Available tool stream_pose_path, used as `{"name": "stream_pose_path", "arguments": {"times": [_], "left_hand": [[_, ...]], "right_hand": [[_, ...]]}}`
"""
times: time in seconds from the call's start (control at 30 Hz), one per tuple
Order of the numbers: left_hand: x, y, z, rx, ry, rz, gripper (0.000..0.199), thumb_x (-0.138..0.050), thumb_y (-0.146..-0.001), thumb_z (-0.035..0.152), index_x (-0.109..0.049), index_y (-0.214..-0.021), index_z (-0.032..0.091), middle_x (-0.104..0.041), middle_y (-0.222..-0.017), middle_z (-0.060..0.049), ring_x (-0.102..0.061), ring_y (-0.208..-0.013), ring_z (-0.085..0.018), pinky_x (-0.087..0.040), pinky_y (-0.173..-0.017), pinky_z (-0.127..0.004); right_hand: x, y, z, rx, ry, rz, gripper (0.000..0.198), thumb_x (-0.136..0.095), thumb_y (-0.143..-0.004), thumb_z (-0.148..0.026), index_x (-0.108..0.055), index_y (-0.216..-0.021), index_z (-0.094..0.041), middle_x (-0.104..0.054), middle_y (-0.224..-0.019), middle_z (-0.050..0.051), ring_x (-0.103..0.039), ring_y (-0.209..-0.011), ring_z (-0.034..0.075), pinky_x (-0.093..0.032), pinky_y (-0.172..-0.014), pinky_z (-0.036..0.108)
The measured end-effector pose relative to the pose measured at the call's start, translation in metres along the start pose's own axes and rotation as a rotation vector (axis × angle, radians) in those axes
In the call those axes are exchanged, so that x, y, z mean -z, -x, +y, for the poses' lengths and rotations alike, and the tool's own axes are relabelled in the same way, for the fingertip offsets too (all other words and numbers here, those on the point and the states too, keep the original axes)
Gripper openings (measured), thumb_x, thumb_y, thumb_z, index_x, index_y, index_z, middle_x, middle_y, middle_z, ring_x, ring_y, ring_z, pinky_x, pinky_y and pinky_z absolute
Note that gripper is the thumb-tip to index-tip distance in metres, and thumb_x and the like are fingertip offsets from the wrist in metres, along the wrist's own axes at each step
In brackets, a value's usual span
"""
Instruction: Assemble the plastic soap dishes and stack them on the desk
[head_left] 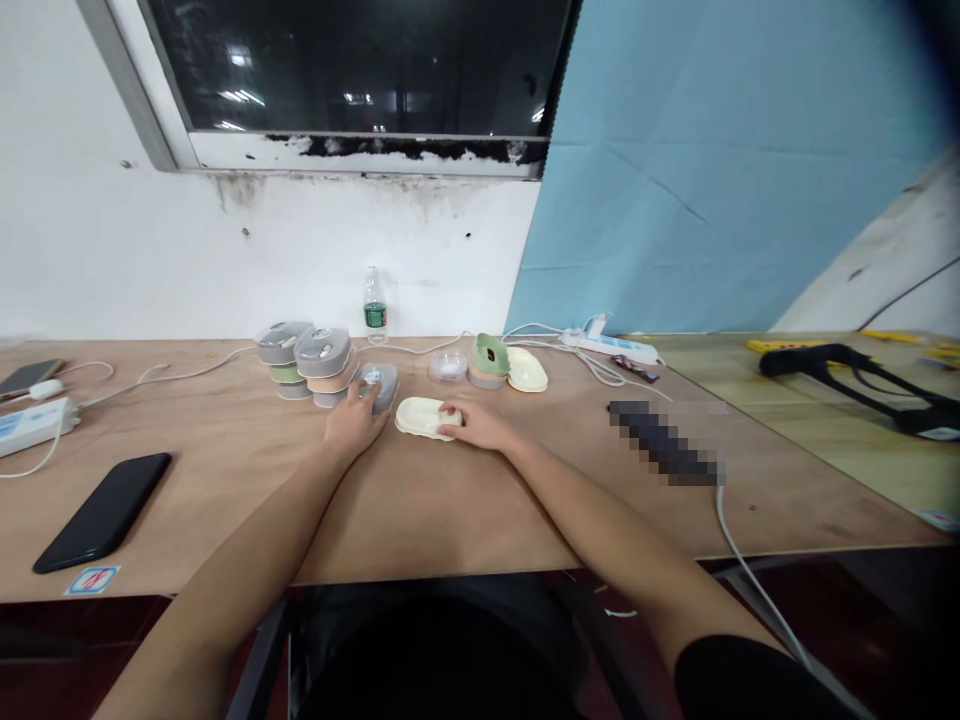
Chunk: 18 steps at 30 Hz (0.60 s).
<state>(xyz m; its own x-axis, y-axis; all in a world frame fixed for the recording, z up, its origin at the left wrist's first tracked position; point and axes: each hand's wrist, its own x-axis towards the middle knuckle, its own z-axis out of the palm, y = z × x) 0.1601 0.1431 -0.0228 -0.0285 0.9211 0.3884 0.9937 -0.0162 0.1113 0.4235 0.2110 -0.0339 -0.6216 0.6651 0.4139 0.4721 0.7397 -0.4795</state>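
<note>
My left hand (354,425) is on a small grey oval box (384,385) lying on the table, with thumb and fingers closed at its near side. In my right hand (480,426) is the right end of a shallow cream oval tray (420,416), its fingers curled over the rim. The tray lies just right of the grey box, flat or nearly so. Left of and behind my left hand stand two stacks of oval boxes, one with a green layer (285,374) and one with a peach layer (330,382).
Behind the tray are a clear dish (448,367), a green-topped oval box (490,355) and another cream piece (528,370). A plastic bottle (376,312) stands near the wall. A black phone (105,512) lies left. Power strips (611,346) and white cables cross the back.
</note>
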Motion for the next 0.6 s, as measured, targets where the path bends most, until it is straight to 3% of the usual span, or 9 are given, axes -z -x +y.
{"name": "stream_pose_path", "arguments": {"times": [0.1, 0.2, 0.4, 0.5, 0.6], "left_hand": [[0.005, 0.003, 0.005, -0.034, 0.048, 0.027, 0.057, -0.048, -0.09, 0.048, -0.041, -0.141, 0.024, -0.039, -0.144, -0.013, -0.06, -0.107, -0.029, -0.053, -0.083, -0.039], [0.008, 0.008, 0.013, -0.182, 0.117, 0.007, 0.049, -0.043, -0.092, 0.045, -0.044, -0.138, 0.026, -0.04, -0.144, -0.01, -0.061, -0.106, -0.025, -0.053, -0.085, -0.037], [0.005, 0.012, 0.025, -0.519, 0.162, -0.185, 0.037, -0.045, -0.092, 0.044, -0.062, -0.117, 0.022, -0.057, -0.125, -0.01, -0.06, -0.104, -0.024, -0.051, -0.087, -0.036], [0.004, 0.014, 0.029, -0.582, 0.138, -0.226, 0.035, -0.041, -0.094, 0.041, -0.063, -0.115, 0.022, -0.063, -0.109, -0.01, -0.061, -0.1, -0.023, -0.051, -0.082, -0.034], [0.005, 0.017, 0.034, -0.621, 0.126, -0.239, 0.036, -0.038, -0.096, 0.04, -0.063, -0.116, 0.023, -0.061, -0.11, -0.009, -0.062, -0.092, -0.021, -0.05, -0.078, -0.032]], "right_hand": [[0.005, -0.002, 0.008, -0.12, -0.011, 0.225, 0.041, -0.058, -0.084, -0.049, -0.062, -0.114, -0.022, -0.066, -0.098, 0.006, -0.058, -0.077, 0.018, -0.045, -0.071, 0.03], [0.015, -0.001, 0.026, -0.271, 0.033, 0.408, 0.047, -0.057, -0.083, -0.045, -0.056, -0.123, -0.02, -0.065, -0.091, 0.006, -0.058, -0.076, 0.02, -0.046, -0.072, 0.033], [0.023, 0.0, 0.066, -0.44, 0.05, 0.434, 0.048, -0.055, -0.081, -0.035, -0.053, -0.126, -0.02, -0.065, -0.081, 0.003, -0.06, -0.078, 0.022, -0.047, -0.077, 0.036], [0.02, -0.002, 0.075, -0.453, 0.035, 0.424, 0.046, -0.057, -0.078, -0.034, -0.057, -0.121, -0.019, -0.066, -0.084, 0.003, -0.061, -0.081, 0.021, -0.047, -0.08, 0.037], [0.017, -0.004, 0.077, -0.449, 0.011, 0.48, 0.044, -0.06, -0.073, -0.033, -0.059, -0.115, -0.018, -0.067, -0.085, 0.003, -0.061, -0.081, 0.021, -0.047, -0.081, 0.037]]}}
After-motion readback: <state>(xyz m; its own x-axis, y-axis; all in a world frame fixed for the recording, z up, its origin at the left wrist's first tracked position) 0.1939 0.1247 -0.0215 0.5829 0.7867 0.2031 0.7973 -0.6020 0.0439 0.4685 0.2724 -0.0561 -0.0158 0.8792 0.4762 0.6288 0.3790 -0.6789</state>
